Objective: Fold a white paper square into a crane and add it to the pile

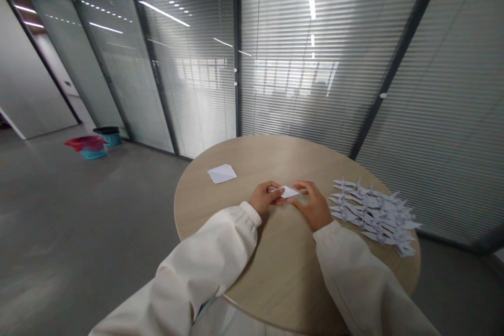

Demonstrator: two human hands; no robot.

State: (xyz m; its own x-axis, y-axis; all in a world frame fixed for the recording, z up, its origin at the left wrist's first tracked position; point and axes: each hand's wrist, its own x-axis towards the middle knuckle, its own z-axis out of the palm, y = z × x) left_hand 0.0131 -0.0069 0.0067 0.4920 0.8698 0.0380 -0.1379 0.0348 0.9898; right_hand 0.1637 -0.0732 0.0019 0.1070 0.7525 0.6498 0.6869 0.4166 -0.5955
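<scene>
Between my two hands, just above the round table, is a small folded piece of white paper (290,192). My left hand (266,197) pinches its left end, with the thumb on top and the fingers beneath. At the paper's right end, my right hand (314,206) curves round with thumb and forefinger at the edge; the exact contact there is too small to make out. A stack of white paper squares (222,173) lies on the table to the left. Close to my right sleeve, many folded paper cranes (374,212) stand in tight rows.
The round wooden table (260,155) stands against a glass partition (307,89) with blinds. On the grey floor at the far left are a blue bin with a red liner (88,146) and another with a black liner (110,135).
</scene>
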